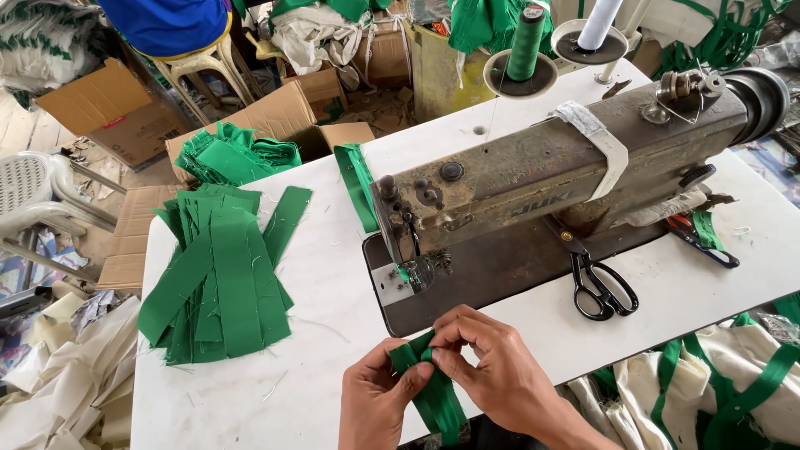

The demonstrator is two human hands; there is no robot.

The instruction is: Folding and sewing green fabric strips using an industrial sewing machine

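Observation:
Both my hands pinch a folded green fabric strip [437, 400] at the near edge of the white table [317, 333]. My left hand [377, 402] grips the strip's left side with thumb and fingers. My right hand [492, 367] folds its top end over. The strip hangs down off the table edge. Just beyond my hands stands an old grey sewing machine [550, 167], its needle and presser foot [414, 271] a short way above my fingers.
A pile of green strips [221, 275] lies on the table's left. Black scissors [602, 287] rest on the machine bed at right. A green thread cone [525, 43] and a white cone [598, 23] stand behind. Cardboard boxes, plastic chairs and cream bags surround the table.

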